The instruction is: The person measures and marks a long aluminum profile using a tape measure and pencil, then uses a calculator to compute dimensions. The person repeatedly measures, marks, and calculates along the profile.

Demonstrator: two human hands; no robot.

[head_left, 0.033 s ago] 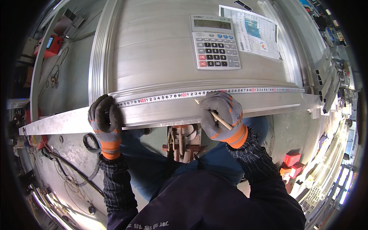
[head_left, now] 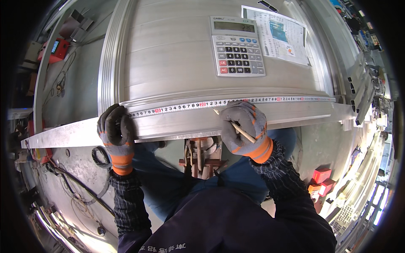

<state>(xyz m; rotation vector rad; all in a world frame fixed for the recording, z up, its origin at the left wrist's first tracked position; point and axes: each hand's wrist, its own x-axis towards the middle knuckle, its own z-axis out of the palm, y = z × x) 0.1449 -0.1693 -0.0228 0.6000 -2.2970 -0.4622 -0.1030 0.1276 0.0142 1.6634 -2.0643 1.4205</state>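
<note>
A white measuring tape with black and red markings lies stretched along a silver aluminium profile at the near edge of the bench. At its left end, my left hand, in a grey and orange glove, has its fingers curled and pinches the tape against the profile. My right hand, gloved alike, rests on the tape near its middle. A slim wooden pencil is gripped in it, its pointed tip showing left of the fingers, by the tape's lower edge. The fingertips of the right hand are partly hidden.
Beyond the tape, a grey calculator sits on the metal surface beside a printed sheet. A ribbed profile runs away on the left. Below the bench stands a red metal stand; cables lie on the floor at left.
</note>
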